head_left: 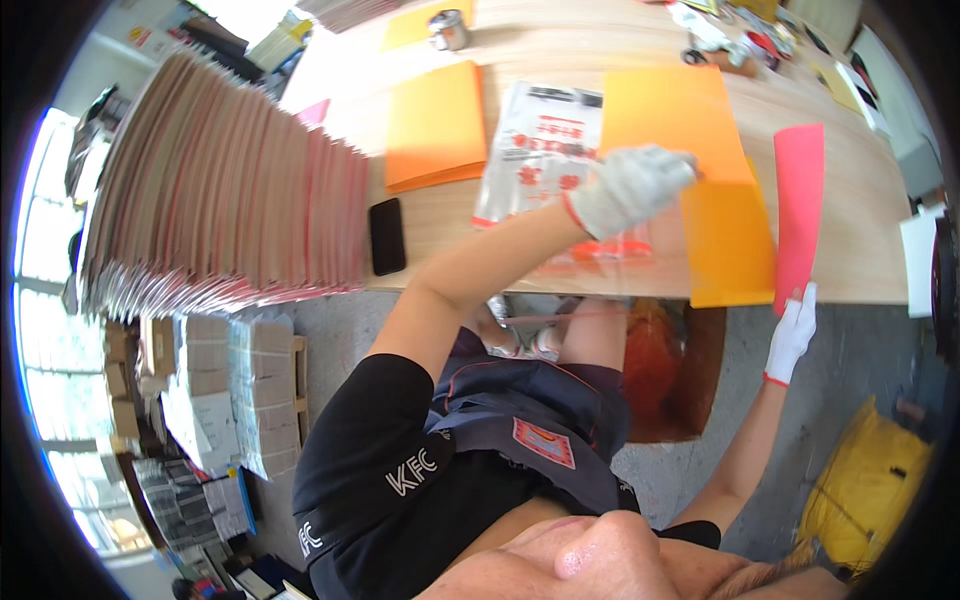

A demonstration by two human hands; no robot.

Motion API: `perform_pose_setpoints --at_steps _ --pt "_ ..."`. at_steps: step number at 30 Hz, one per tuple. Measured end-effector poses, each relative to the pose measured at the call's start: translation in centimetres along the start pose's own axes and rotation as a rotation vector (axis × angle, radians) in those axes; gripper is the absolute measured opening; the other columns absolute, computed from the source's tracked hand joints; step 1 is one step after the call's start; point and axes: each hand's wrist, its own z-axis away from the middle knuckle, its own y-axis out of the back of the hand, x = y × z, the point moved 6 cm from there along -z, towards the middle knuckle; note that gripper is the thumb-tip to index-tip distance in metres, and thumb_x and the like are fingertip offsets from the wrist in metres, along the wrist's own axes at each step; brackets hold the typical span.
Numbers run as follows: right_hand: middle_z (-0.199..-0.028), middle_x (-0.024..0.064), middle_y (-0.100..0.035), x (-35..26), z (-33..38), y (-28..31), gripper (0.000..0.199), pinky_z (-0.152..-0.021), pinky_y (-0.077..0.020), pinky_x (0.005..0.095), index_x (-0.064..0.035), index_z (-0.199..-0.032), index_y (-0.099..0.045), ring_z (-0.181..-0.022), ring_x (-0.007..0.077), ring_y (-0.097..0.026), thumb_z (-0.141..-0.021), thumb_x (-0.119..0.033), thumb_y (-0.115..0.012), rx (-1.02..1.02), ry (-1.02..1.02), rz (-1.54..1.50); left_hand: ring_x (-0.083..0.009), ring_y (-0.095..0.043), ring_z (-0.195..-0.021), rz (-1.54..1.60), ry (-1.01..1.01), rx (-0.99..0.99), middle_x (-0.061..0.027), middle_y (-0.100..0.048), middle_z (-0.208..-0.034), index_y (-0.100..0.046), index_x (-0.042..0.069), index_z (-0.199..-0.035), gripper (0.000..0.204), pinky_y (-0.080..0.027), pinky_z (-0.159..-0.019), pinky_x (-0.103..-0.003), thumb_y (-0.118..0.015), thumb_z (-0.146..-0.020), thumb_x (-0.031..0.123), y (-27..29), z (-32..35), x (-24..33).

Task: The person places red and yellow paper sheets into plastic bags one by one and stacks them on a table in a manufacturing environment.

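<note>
While my left hand (630, 188) presses flat, unclenched, on the orange sheet (690, 130) — fingertips blurred | right hand (792, 335) pinches the pink strip (799, 205) | clear bag (535, 150) partly hidden.

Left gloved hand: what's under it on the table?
The left hand rests on an orange sheet beside a clear printed bag. The part of the sheet beneath the glove is hidden.

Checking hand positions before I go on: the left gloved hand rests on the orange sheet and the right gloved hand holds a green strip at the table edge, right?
Not quite. In the head view the right hand holds a pink strip, not green. The left hand does rest on the orange sheet.
</note>
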Motion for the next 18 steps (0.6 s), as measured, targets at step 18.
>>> perform_pose_setpoints --at_steps 18 --pt "-0.136 0.0180 -0.046 -2.4 7.6 -4.2 0.057 -0.102 -0.0398 0.0395 -0.0005 -0.127 -0.046 -0.124 0.0313 -0.046 -0.084 -0.033 -0.066 0.278 0.063 0.081 -0.0375 -0.042 -0.127 0.292 0.272 -0.421 -0.0171 -0.048 -0.132 -0.055 0.007 -0.121 0.055 -0.036 -0.104 -0.049 -0.075 -0.070 0.013 -3.6 16.8 6.3"
